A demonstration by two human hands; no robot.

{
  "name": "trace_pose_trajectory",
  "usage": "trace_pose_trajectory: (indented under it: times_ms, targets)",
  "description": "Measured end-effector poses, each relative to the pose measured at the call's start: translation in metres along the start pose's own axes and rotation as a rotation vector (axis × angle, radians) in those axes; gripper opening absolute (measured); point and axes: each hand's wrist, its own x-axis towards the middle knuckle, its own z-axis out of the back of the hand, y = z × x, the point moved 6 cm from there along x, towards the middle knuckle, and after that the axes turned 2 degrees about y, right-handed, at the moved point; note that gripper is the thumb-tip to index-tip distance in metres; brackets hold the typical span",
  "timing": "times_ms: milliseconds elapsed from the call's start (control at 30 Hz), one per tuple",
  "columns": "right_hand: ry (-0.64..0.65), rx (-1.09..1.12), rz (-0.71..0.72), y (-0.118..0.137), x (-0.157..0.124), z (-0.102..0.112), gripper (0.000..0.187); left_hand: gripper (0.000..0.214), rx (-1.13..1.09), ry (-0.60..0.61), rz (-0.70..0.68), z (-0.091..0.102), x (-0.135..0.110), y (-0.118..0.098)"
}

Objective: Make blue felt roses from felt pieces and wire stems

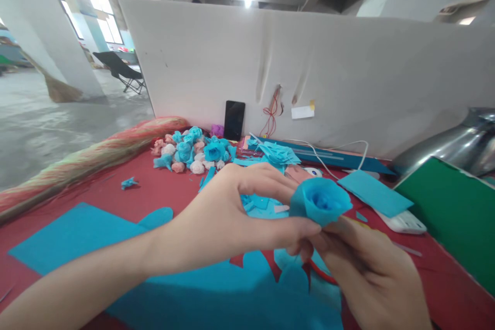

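Observation:
I hold a rolled blue felt flower (320, 201) up over the red table (162, 185). My left hand (235, 211) pinches its side between thumb and fingers. My right hand (367, 268) grips the flower's base from below, fingers curled. Beneath my hands lies a large blue felt sheet (88, 237) with petal shapes cut out of it. A red curved thing, partly hidden, shows under my right hand.
A pile of finished blue, pink and white felt flowers (193, 150) sits at the back left. Blue scraps (276, 153), a black phone (234, 119) leaning on the white board, a white cable, a blue felt piece (373, 192) and a green sheet (456, 211) lie around.

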Motion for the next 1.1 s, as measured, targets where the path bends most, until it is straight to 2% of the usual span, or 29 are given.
trace_pose_trajectory:
  times_ms: [333, 700, 933, 1100]
  targets:
    - [0.015, 0.1, -0.077, -0.003, 0.004, -0.002, 0.025, 0.007, -0.018, -0.007, -0.017, 0.002, -0.001, 0.0]
    - [0.067, 0.176, -0.112, -0.006, 0.003, -0.004, 0.026, 0.009, 0.037, -0.012, -0.025, 0.004, 0.002, 0.001]
    - [0.079, 0.067, -0.184, -0.013, -0.003, -0.003, 0.018, 0.015, 0.043, -0.015, -0.023, 0.001, 0.002, 0.002]
    - [-0.017, -0.007, -0.09, -0.002, 0.001, 0.002, 0.021, 0.012, 0.03, -0.023, -0.023, 0.001, 0.002, 0.004]
